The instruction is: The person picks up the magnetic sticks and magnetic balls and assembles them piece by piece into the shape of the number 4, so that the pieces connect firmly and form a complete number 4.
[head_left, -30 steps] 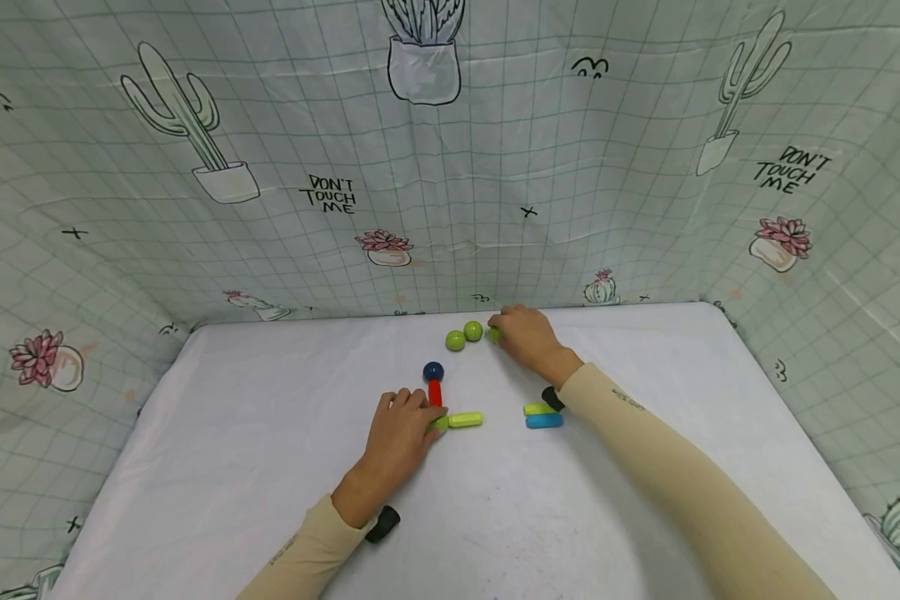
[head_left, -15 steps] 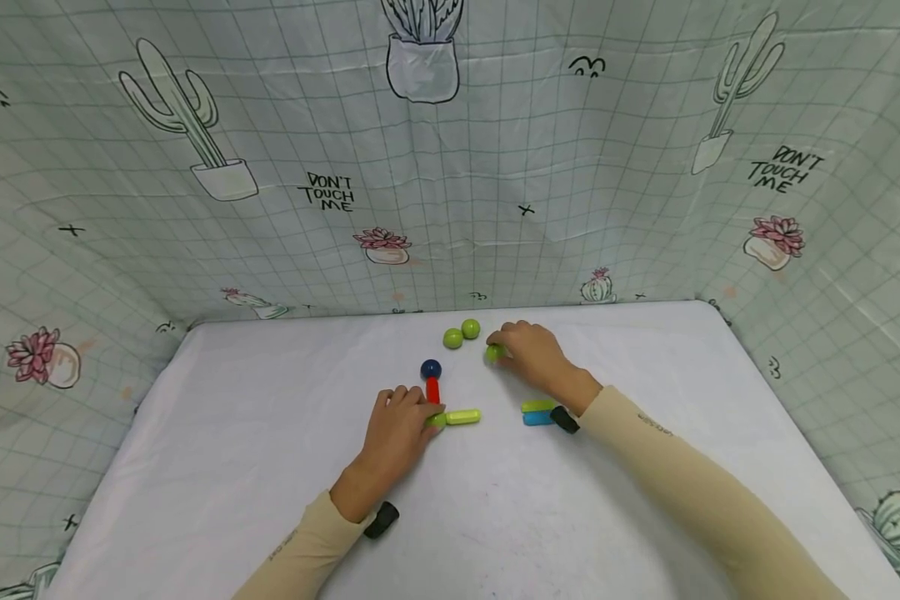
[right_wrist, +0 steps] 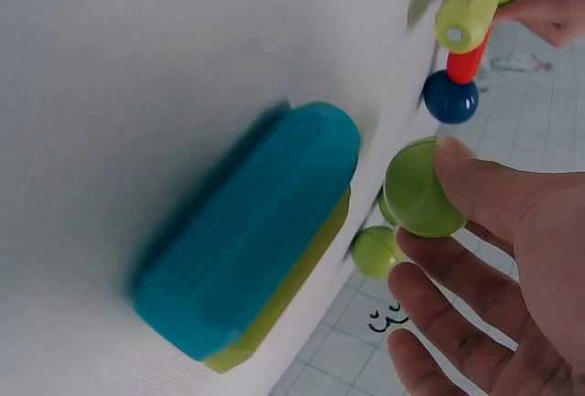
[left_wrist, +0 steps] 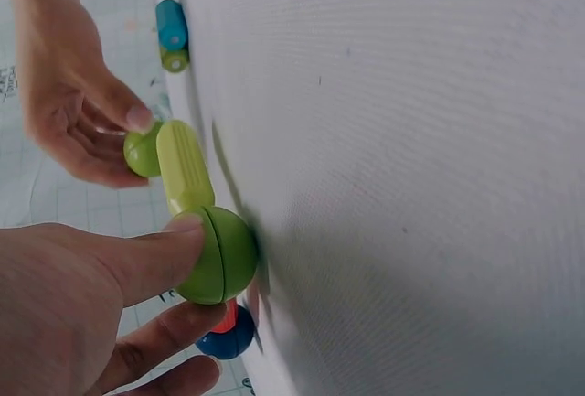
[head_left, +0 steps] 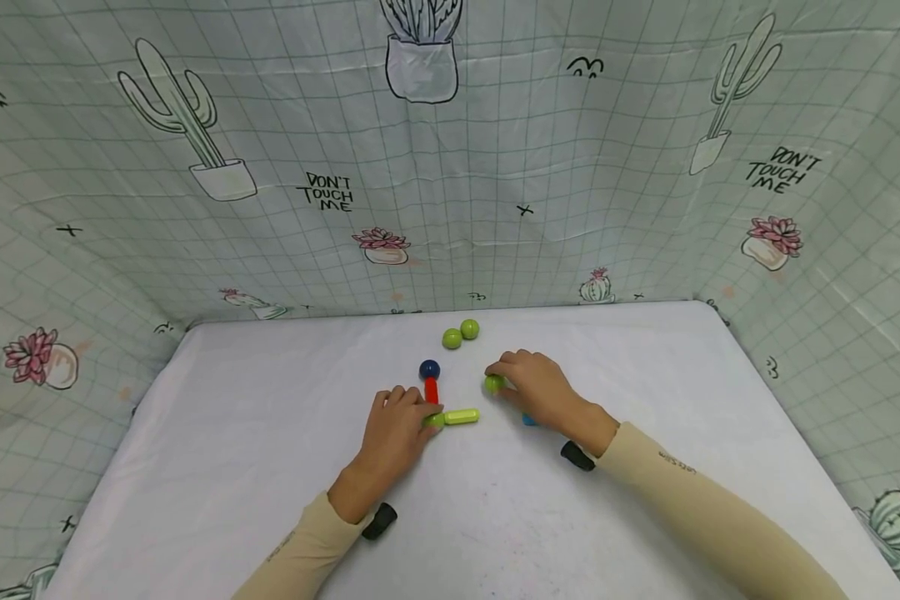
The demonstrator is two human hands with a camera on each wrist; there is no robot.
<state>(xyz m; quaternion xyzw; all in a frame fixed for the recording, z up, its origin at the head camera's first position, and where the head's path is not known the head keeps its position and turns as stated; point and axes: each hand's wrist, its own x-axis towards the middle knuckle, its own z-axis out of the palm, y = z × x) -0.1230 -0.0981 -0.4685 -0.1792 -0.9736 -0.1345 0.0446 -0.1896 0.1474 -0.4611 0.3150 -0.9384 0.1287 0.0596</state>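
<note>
My left hand (head_left: 396,429) pinches a green ball (left_wrist: 224,254) between thumb and fingers, low at the table. From that ball a yellow-green rod (head_left: 462,416) points right, and a red rod (head_left: 431,390) runs away to a dark blue ball (head_left: 430,369). My right hand (head_left: 542,387) pinches another green ball (right_wrist: 420,190) by thumb and fingertips, a short way beyond the yellow-green rod's free end. Under the right hand and wrist lies a blue rod (right_wrist: 256,231), beside a second yellow-green rod (right_wrist: 292,295); in the head view the hand mostly hides both.
Two more green balls (head_left: 452,338) (head_left: 469,329) lie near the back edge of the white-covered table (head_left: 270,375). A cactus-print cloth (head_left: 450,167) hangs behind it and at both sides. Dark wrist cameras (head_left: 577,456) stick out from both wrists.
My right hand has brought its green ball from the back of the table towards me, now near the yellow-green rod. The left hand stays on its ball.
</note>
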